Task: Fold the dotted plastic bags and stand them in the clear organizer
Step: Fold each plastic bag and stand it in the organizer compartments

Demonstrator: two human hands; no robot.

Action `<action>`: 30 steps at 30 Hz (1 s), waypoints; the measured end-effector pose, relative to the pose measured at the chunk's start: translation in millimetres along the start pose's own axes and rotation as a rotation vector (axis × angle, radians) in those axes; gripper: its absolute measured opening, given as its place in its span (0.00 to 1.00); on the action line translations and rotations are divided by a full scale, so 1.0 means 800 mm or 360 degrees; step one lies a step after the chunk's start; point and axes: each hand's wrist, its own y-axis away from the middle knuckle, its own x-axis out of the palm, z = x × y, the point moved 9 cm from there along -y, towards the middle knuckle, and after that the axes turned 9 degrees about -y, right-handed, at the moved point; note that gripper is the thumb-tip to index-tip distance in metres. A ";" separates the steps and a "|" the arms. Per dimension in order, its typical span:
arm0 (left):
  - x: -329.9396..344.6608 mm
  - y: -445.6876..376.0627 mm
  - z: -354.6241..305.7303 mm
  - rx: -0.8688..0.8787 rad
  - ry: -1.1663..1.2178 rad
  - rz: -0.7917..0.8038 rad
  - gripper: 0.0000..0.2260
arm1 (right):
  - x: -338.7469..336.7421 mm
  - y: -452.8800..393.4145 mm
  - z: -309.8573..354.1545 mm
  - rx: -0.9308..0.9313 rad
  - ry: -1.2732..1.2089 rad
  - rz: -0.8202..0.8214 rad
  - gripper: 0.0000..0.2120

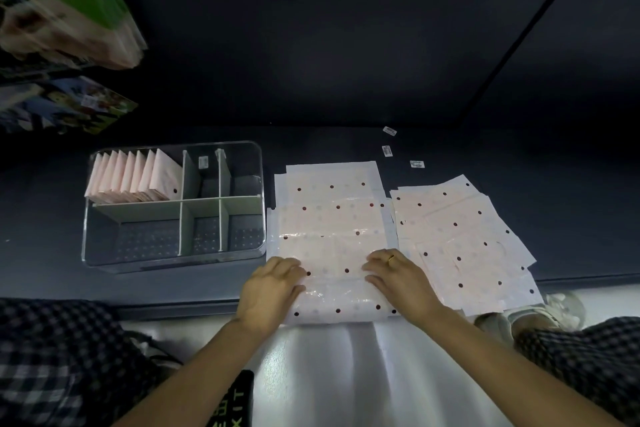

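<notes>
Both hands, left hand and right hand, lie flat, fingers spread, pressing the dotted bag between them: thin, light, slippery film; pinch edges.

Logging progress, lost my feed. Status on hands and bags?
Left hand and right hand flat on near dotted bag. Folded bags upright in clear organizer, back-left compartment. Loose pile right. Nothing obstructing.

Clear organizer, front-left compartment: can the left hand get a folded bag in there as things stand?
Probably yes. The left hand rests on the flat bag right beside the clear organizer; its top is open and nothing lies between.
</notes>
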 end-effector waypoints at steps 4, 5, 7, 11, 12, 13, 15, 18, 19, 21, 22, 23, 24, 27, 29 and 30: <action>-0.002 -0.009 -0.004 0.0056 -0.0150 -0.0045 0.15 | -0.003 -0.006 0.010 -0.0115 0.0139 -0.0044 0.15; -0.002 -0.010 -0.004 0.0061 -0.0153 -0.0065 0.15 | -0.003 -0.006 0.008 -0.0107 0.0125 -0.0033 0.14; -0.007 -0.008 -0.005 0.0100 -0.0087 -0.0151 0.13 | -0.004 -0.008 0.001 -0.0058 0.0004 -0.0002 0.08; -0.007 -0.002 0.000 0.0029 0.0073 -0.0095 0.21 | -0.003 -0.002 -0.015 0.0158 -0.0440 0.0197 0.10; -0.005 -0.001 0.006 -0.0016 0.0145 -0.0060 0.20 | -0.002 0.001 -0.015 0.0176 -0.0527 0.0289 0.10; -0.003 0.000 0.012 -0.0062 0.0227 -0.0019 0.18 | -0.004 0.005 -0.013 0.0177 -0.0598 0.0374 0.09; 0.002 0.002 0.023 -0.0098 0.0336 0.0050 0.15 | -0.008 0.013 -0.010 0.0181 -0.0690 0.0545 0.07; 0.014 0.001 0.033 -0.0143 0.0472 0.0163 0.13 | -0.010 0.016 -0.015 0.0258 -0.0739 0.0752 0.05; 0.019 0.001 0.038 -0.0223 0.0551 0.0213 0.12 | -0.011 0.015 -0.019 0.0326 -0.0805 0.0765 0.05; 0.026 -0.001 0.049 -0.0434 0.0669 0.0267 0.11 | -0.013 0.008 -0.029 0.0494 -0.0971 0.0672 0.06; 0.028 -0.002 0.053 -0.0532 0.0702 0.0262 0.12 | -0.016 0.003 -0.035 0.0557 -0.1010 0.0566 0.08; 0.028 -0.002 0.055 -0.0614 0.0733 0.0234 0.15 | -0.019 -0.004 -0.042 0.0606 -0.1007 0.0441 0.08; 0.026 -0.002 0.054 -0.0672 0.0762 0.0178 0.19 | -0.022 -0.011 -0.049 0.0649 -0.0978 0.0320 0.07; 0.003 -0.001 0.034 -0.0654 0.0694 -0.0159 0.28 | -0.023 -0.033 -0.064 0.0716 -0.0819 0.0129 0.04; -0.009 -0.002 0.011 -0.0529 0.0528 -0.0307 0.31 | -0.019 -0.045 -0.067 0.0716 -0.0623 0.0144 0.07; -0.010 -0.004 -0.001 -0.0436 0.0452 -0.0315 0.30 | -0.019 -0.050 -0.066 0.0697 -0.0495 0.0153 0.10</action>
